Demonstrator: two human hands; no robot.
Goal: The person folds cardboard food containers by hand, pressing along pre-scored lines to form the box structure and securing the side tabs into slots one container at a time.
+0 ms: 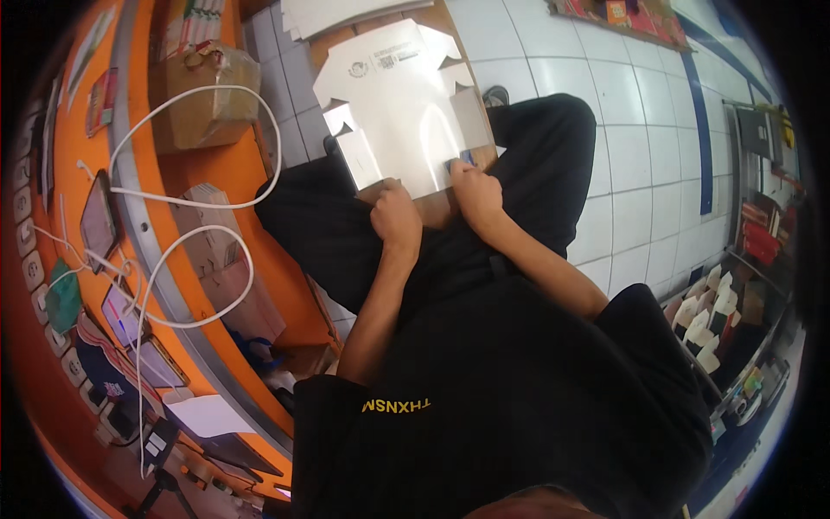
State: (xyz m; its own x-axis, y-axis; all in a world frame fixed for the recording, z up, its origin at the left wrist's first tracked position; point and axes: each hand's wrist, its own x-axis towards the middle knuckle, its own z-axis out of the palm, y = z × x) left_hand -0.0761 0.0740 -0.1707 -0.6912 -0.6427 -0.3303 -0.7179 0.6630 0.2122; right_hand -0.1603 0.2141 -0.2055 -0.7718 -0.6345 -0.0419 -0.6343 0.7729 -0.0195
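A flat, unfolded white cardboard box blank (402,112) lies in front of me, partly over my lap, with notched flaps along both sides and small dark print near its far end. At its near left corner, my left hand (398,218) is closed on the edge with the fingers curled. My right hand (477,190) is closed at the near right corner, its fingers pinching the flap edge. Just beyond the right fingertips a small blue patch (468,157) shows; I cannot tell what it is. Under the blank a brown board (439,210) is partly visible.
An orange counter (298,285) stands at the left, with a taped carton (207,99) on its shelf and a looped white cable (278,143) hanging. More white sheets (346,12) lie beyond the blank. White floor tiles (635,156) and a shelf of small boxes (709,316) are at the right.
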